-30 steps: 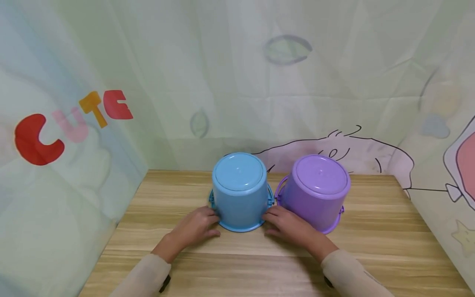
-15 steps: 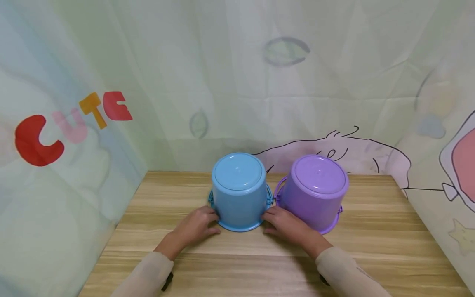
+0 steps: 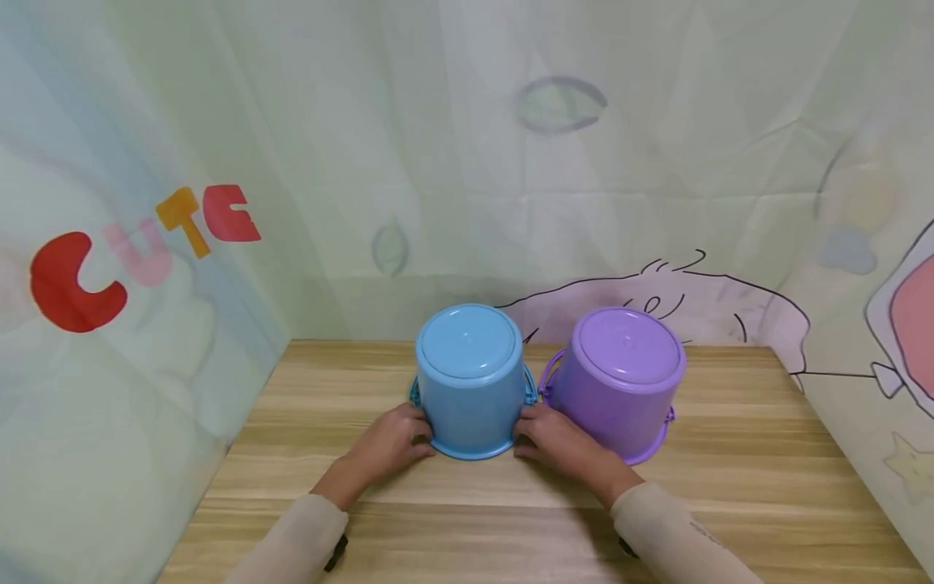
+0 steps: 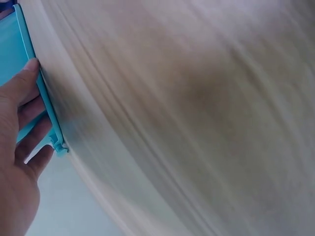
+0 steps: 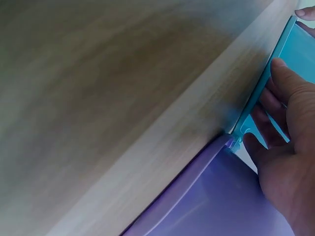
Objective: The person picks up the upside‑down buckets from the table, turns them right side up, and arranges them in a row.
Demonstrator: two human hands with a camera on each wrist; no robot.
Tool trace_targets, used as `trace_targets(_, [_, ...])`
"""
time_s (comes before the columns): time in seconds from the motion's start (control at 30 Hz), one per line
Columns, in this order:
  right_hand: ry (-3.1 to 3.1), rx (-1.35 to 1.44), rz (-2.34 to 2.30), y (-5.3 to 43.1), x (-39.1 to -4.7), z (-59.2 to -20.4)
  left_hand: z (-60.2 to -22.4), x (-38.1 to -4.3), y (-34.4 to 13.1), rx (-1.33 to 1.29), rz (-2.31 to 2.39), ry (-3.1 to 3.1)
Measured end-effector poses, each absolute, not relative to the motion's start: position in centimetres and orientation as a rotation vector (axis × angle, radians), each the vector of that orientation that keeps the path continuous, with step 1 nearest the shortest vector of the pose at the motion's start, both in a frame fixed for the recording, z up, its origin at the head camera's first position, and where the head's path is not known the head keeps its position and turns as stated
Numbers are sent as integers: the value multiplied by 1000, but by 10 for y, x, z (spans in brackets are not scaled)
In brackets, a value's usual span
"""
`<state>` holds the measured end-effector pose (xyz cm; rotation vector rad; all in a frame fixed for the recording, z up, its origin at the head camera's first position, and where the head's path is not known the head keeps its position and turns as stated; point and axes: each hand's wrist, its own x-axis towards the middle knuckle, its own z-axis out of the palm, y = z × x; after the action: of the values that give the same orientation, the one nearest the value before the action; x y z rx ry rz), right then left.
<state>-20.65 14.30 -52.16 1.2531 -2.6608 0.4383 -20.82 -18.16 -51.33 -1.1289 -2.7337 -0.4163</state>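
Observation:
In the head view a blue bucket [image 3: 470, 410] stands upside down on the wooden table, its flat base facing up. My left hand [image 3: 388, 440] grips its lower left side at the rim. On the opposite side my right hand [image 3: 560, 442] holds the rim, close against the neighbouring purple bucket [image 3: 620, 397], which is also upside down. The left wrist view has the left thumb [image 4: 30, 69] on the blue rim and the other fingers along the wall near the handle hinge. In the right wrist view, the right thumb [image 5: 281, 69] lies at the rim likewise.
The wooden table [image 3: 467, 527] extends in front of the buckets. A printed curtain [image 3: 452, 162] hangs behind and at both sides, with cartoon shapes and red letters. The purple bucket's handle [image 3: 549, 373] sits right beside the blue bucket's handle hinge [image 3: 531, 393].
Both thumbs have drawn in to the blue bucket's rim, and the right forearm has shifted slightly left. The buckets stay about where they were.

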Motion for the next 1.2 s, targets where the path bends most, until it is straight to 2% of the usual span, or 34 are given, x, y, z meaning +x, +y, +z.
trace_targets(1.2, [-2703,1114,331,133,-209,-524,-520,-205,-179,-1101,-449,-2672])
